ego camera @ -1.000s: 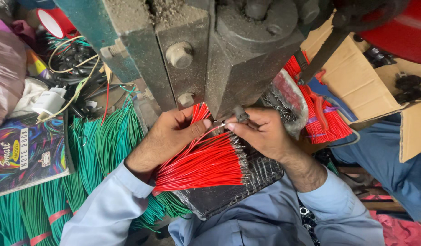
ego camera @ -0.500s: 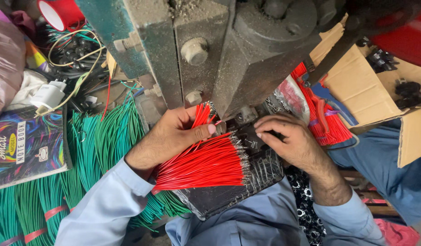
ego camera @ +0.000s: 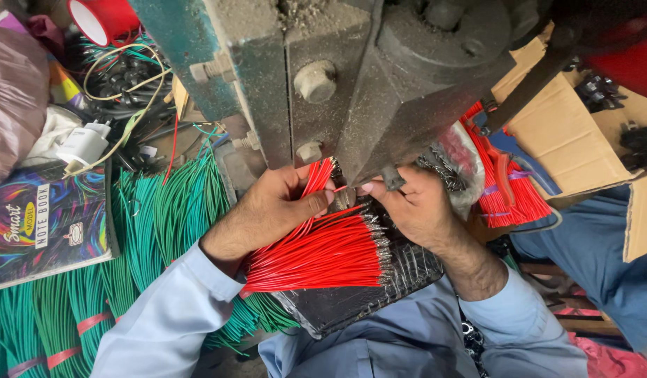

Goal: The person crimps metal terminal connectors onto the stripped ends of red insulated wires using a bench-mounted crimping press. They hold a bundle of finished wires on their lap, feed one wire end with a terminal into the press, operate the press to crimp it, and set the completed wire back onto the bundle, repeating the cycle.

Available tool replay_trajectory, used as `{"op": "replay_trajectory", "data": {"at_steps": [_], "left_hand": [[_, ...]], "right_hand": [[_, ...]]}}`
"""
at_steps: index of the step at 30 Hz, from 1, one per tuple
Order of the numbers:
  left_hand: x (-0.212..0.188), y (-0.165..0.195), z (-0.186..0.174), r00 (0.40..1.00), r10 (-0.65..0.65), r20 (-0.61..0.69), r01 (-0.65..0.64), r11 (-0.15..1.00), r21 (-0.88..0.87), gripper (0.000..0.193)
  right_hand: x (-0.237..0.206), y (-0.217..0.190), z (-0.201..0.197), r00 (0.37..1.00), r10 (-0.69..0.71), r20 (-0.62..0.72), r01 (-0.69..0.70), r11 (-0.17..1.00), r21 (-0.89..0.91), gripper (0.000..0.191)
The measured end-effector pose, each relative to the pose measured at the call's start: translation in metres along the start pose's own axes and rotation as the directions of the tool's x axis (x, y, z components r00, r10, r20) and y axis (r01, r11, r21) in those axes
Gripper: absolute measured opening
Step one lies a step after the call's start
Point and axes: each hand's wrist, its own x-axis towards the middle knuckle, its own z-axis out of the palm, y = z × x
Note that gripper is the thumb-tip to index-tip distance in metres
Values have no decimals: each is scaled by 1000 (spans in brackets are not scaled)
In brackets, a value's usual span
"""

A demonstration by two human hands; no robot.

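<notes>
Logging what I see: left hand closed, pinching a few red wires up under the grey press. Right hand fingertips closed on one wire end at the die. Red wire bundle fans across a black tray on the lap. Green wire bundles lie left, beside a colourful notebook.

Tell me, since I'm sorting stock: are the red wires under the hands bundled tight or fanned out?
Fanned out. The red wires spread wide across the black tray, converging under the left hand.
</notes>
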Motion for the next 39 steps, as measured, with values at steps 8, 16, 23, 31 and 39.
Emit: {"op": "replay_trajectory", "data": {"at_steps": [8,16,23,31,39], "left_hand": [[0,2,1,1000,-20,-14,21,998,54,15],[-1,3,-1,999,-30,-9,31,995,90,11],[-3,7,1,998,66,12,-67,995,72,11],[0,2,-2,1000,1,-1,-1,998,69,16],[-2,6,0,1000,20,14,-20,999,-26,17]], "right_hand": [[4,11,2,1000,15,12,-14,997,-75,7],[7,15,1,998,65,10,-64,995,-76,9],[-3,-14,-8,994,-28,110,28,1000,1,12],[-11,-47,-41,961,-18,278,168,834,-525,15],[-9,-42,-28,989,45,142,29,875,-483,7]]}}
